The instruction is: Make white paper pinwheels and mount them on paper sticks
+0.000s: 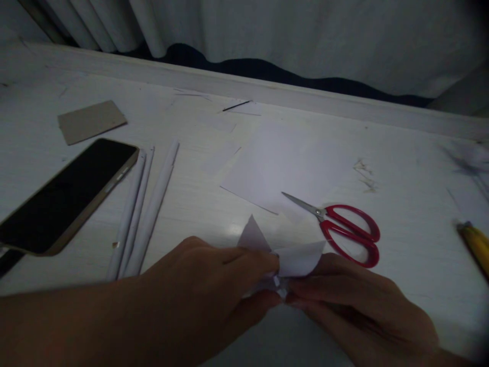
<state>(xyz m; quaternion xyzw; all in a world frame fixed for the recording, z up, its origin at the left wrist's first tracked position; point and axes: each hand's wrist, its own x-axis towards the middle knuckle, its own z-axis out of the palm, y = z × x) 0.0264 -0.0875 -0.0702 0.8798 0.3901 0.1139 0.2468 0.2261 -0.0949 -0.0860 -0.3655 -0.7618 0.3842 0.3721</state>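
Observation:
My left hand (214, 285) and my right hand (355, 306) meet low in the middle of the view, both pinched on a small folded piece of white paper (290, 255). Pointed flaps of the paper stick up between my fingertips. Red-handled scissors (344, 227) lie shut on the white table (412, 204) just beyond my right hand, blades pointing up-left. A larger white sheet (282, 168) lies flat behind the folded piece.
A dark phone (64, 196) lies at the left, with three rolled white paper sticks (147, 204) beside it. A brown card piece (90, 121) sits at the far left back. A yellow object (476, 244) shows at the right edge. White curtains (267, 30) hang behind.

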